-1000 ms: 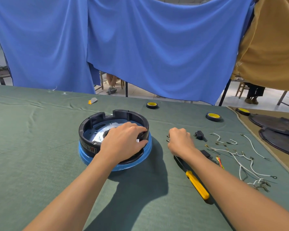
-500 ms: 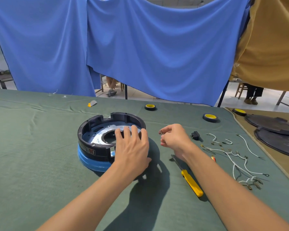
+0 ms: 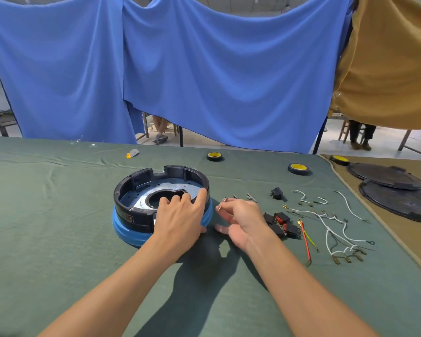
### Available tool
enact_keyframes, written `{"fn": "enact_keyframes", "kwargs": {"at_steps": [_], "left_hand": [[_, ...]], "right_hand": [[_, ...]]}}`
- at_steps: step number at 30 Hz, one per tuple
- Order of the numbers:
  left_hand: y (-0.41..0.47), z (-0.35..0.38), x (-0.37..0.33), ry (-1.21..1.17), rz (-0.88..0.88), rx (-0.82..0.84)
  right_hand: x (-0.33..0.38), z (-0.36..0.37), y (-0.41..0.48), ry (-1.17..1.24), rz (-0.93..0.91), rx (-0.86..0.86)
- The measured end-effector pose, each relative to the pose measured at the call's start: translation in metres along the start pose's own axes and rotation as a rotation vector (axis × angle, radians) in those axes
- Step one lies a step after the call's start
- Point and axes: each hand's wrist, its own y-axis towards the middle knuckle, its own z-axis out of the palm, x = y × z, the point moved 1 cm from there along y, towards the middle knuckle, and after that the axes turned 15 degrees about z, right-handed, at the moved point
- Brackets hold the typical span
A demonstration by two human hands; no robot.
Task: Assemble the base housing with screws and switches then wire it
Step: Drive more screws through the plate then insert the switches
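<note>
Midway between the table's (image 3: 58, 239) near and far edges, our left hand (image 3: 180, 220) grips the housing (image 3: 136, 182) by its rim; just beside it, our right hand (image 3: 244, 222) pinches a screw (image 3: 222, 203).

this is a small assembly workshop. my bench (image 3: 58, 239) is covered in green felt, and on it lie a half-built base housing (image 3: 141, 181), screws (image 3: 251, 197), rocker switches (image 3: 281, 217), wires (image 3: 331, 229) with crimped terminals and rolls of tape (image 3: 298, 168). blue sheets (image 3: 229, 81) and a tan sheet (image 3: 387, 69) hang as screens between stations. the next bench (image 3: 411, 234) holds black round covers (image 3: 387, 175), and under the sheets i see the legs (image 3: 360, 135) of seated people.
</note>
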Motion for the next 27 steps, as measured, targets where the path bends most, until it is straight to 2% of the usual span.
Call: {"fn": "enact_keyframes", "kwargs": {"at_steps": [10, 14, 18, 22, 25, 27], "left_hand": [[0.011, 0.006, 0.004, -0.021, -0.072, -0.089], [0.009, 0.007, 0.007, -0.044, -0.077, -0.128], [0.009, 0.000, 0.016, -0.087, -0.093, -0.183], [0.008, -0.005, 0.025, -0.152, -0.106, -0.203], [0.005, -0.009, 0.030, -0.181, -0.122, -0.225], [0.005, -0.012, 0.031, -0.190, -0.130, -0.231]], "right_hand": [[-0.006, 0.015, 0.009, 0.135, -0.027, -0.013], [-0.010, 0.018, 0.019, 0.143, -0.027, -0.079], [-0.016, 0.022, 0.026, 0.066, -0.045, -0.151], [-0.017, 0.024, 0.028, 0.001, -0.061, -0.110], [-0.013, 0.014, 0.028, -0.054, -0.123, -0.164], [-0.010, 0.009, 0.025, -0.030, -0.117, -0.114]]}}
